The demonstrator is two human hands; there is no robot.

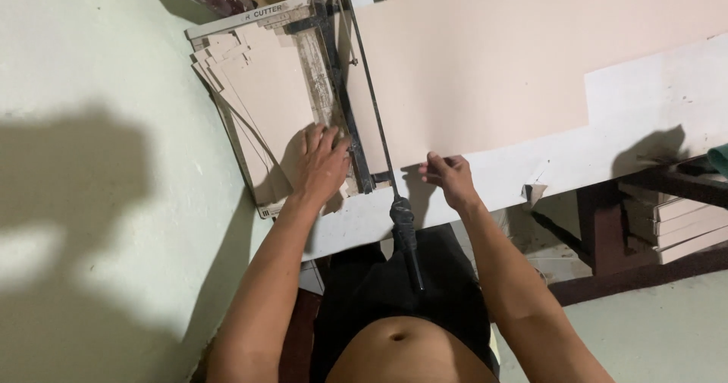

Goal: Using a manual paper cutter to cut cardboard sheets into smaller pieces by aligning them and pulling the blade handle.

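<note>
On the white counter (652,102), the left hand (322,163) presses flat, fingers spread, on cut beige cardboard pieces (262,98); the right hand (447,177) pinches the large beige cardboard sheet's (485,57) edge beside the black-handled lever cutter (356,87).

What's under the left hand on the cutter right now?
The left hand lies flat on a stack of cut cream board pieces on the cutter bed, beside the blade arm. How many pieces sit directly beneath the palm is covered.
</note>
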